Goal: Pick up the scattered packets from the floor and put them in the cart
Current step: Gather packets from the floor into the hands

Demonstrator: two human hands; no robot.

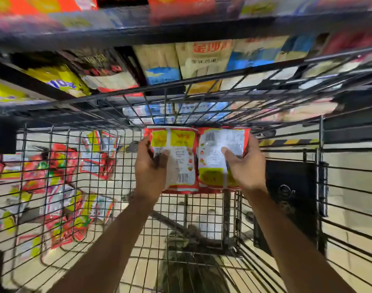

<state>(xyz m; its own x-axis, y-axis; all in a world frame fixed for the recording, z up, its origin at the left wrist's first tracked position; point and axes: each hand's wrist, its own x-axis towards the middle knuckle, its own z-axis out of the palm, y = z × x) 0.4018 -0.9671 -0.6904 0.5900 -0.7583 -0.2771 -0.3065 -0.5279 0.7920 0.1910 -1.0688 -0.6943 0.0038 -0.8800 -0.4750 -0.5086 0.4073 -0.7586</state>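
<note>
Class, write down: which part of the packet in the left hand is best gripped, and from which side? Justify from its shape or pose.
Grip the left packet by its long left edge, from the left, thumb on top, as the left hand does. It is flat and thin, which suits a pinch, and its right edge sits close beside the right packet.

Left hand (152,167) and right hand (245,166) each hold a packet over the wire cart (181,93).
Left packet (178,153) and right packet (220,149), red and yellow, touch edge to edge between the hands, thumbs on their faces. Left of the left hand, a packet pile (60,187) shows through the mesh. Beyond the hands, stocked shelves (202,60), blurred.
</note>
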